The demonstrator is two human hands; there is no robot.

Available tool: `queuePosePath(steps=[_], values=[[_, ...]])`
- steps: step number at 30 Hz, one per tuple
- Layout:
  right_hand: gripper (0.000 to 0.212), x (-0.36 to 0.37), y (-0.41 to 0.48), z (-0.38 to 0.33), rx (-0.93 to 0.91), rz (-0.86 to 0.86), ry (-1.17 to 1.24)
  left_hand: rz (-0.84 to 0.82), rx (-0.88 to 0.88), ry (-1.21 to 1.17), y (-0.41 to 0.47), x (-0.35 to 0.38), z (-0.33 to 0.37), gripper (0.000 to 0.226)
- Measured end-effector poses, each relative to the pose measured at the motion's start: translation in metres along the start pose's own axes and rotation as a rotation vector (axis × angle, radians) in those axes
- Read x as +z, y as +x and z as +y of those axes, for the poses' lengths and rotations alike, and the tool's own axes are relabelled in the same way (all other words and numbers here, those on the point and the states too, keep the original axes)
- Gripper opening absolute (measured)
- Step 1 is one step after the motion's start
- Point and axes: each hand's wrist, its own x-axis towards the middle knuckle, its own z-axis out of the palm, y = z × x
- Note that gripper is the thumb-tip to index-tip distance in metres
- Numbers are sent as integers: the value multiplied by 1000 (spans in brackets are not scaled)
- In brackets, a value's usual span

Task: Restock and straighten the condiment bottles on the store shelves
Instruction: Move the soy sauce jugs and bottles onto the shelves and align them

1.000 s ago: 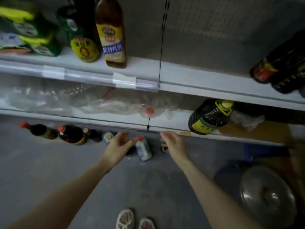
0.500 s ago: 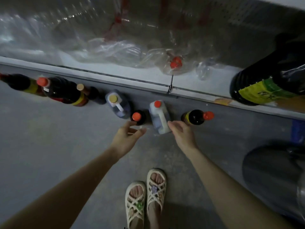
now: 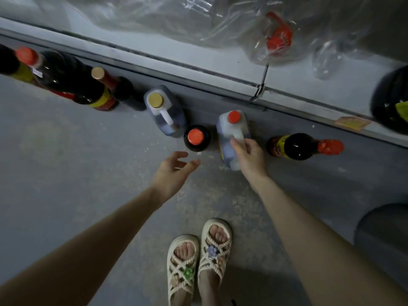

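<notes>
Right hand [image 3: 249, 159] curls round the handle of the red-capped white plastic jug [image 3: 231, 131] at frame centre, left hand [image 3: 174, 173] spread, empty: lift vertical, left supports base.

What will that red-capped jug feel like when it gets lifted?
The jug probably feels heavy for its size, since liquid seems to fill much of it. It looks like stiff plastic, so it likely won't squash. The right hand grips its handle, so it probably won't slip.
</notes>
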Motion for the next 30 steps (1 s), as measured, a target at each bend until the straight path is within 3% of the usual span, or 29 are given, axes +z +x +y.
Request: queuePosePath(steps=[8, 18, 24, 30], values=[[19, -6, -4, 7, 9, 25, 65, -25, -8, 12, -7, -2, -4, 54], [18, -52, -84, 17, -65, 75, -75, -103, 25, 51, -62, 14, 8, 50], [20, -102, -154, -34, -138, 81, -57, -182, 126, 75, -126, 15, 34, 54], [28, -169, -228, -120, -236, 138, -50, -172, 337, 48, -214, 4, 94, 51]])
